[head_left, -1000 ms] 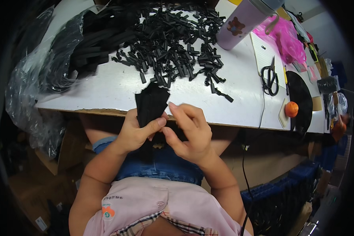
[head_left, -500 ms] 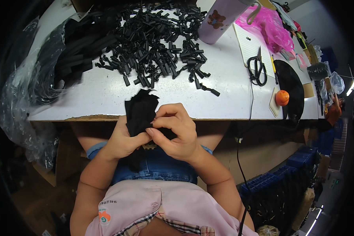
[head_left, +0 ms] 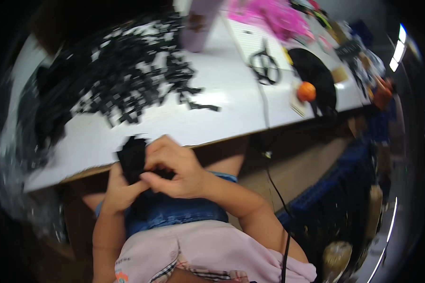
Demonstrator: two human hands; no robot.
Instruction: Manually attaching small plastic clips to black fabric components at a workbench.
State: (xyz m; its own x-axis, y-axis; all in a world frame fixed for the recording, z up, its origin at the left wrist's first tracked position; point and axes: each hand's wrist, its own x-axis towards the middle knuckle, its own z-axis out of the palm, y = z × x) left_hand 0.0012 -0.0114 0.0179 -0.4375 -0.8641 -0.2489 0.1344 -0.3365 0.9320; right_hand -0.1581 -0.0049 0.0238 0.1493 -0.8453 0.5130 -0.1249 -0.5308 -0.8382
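My left hand [head_left: 118,193] grips a bundle of black fabric pieces [head_left: 133,158] with ragged upper ends, just over the table's front edge above my lap. Close against it, the fingers of my right hand [head_left: 177,170] are closed in a pinch at the bundle's right side. Motion blur hides exactly which layer they hold. Dark cloth also hangs below my left hand. Beyond my hands, a wide pile of small black strap-like parts [head_left: 127,89] covers the left and middle of the table.
A lilac tumbler [head_left: 200,26] stands at the pile's right. Black scissors [head_left: 265,66] lie by a lined notepad [head_left: 243,35], near a pink plastic bag [head_left: 278,19]. An orange fruit [head_left: 306,91] sits before a curved black piece [head_left: 316,70]. Clear plastic [head_left: 21,137] drapes over the left edge.
The whole view has swung and tilted, so the table things appear farther left and slanted. My hands keep hold of the black fabric, with the right one still pinching at its side.
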